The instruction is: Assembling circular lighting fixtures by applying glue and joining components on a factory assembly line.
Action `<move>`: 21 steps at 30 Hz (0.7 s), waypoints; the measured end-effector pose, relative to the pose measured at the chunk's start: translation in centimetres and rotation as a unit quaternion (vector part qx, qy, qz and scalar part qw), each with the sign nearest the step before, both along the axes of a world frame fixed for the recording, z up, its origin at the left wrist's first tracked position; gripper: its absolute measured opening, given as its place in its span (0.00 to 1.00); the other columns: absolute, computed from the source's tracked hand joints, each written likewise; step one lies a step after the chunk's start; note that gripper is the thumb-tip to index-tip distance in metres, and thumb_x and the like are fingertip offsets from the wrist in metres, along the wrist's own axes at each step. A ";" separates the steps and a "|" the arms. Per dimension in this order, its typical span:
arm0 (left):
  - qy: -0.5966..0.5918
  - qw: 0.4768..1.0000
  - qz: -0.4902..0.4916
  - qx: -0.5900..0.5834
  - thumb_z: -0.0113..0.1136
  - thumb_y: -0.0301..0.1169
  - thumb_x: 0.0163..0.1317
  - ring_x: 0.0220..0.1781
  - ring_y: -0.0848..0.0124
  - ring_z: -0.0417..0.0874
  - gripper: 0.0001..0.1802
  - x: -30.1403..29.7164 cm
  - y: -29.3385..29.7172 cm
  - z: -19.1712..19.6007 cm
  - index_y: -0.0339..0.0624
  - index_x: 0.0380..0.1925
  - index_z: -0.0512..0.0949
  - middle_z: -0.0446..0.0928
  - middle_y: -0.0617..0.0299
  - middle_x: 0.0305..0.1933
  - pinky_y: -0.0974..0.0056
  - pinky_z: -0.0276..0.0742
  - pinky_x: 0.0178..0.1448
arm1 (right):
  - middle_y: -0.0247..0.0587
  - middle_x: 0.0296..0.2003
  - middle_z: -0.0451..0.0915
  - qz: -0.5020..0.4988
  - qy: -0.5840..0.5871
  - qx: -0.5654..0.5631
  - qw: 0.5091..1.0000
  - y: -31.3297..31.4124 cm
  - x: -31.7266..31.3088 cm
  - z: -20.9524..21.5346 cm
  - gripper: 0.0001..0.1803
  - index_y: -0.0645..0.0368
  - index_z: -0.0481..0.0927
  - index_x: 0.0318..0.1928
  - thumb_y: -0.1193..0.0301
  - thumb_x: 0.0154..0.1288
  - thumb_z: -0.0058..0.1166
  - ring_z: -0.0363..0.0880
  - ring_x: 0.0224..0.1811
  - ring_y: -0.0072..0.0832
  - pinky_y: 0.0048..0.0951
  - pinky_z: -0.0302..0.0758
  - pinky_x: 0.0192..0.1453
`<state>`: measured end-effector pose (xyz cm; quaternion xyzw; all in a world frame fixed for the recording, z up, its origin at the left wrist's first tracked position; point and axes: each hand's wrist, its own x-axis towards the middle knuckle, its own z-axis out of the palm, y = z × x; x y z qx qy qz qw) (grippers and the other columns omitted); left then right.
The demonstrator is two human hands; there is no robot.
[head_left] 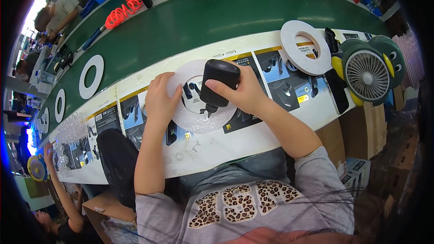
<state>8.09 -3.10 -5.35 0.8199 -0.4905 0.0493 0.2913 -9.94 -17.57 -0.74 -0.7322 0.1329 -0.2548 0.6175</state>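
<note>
A white flat ring [194, 124] lies on the printed sheets in front of me, its surface glossy in places. My left hand [160, 97] grips the ring's left edge, the thumb on its face and the fingers curled near the rim. In my right hand [247, 91] is a black squeeze bottle [220, 83], tipped so its narrow nozzle points down at the lower part of the ring. The nozzle tip is at or just above the surface; I cannot tell whether it touches. Through the ring's hole the printed sheet shows.
To the right lie stacked white rings [312, 65], a dark phone-like slab [337, 91] and a green cartoon-shaped fan [368, 73]. Single rings [91, 77] rest on the green bench at left. A red coiled hose [122, 13] hangs beyond. Another person's arm [61, 185] reaches in at lower left.
</note>
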 end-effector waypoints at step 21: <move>0.280 0.929 -0.241 -0.036 0.76 0.31 0.44 0.39 0.69 0.78 0.25 -3.5 1.2 4.3 0.37 0.43 0.80 0.81 0.60 0.39 0.66 0.74 0.45 | 0.42 0.38 0.83 0.043 -0.013 -0.118 0.992 1.4 -0.3 -0.2 0.21 0.63 0.75 0.49 0.69 0.56 0.66 0.82 0.38 0.27 0.28 0.77 0.43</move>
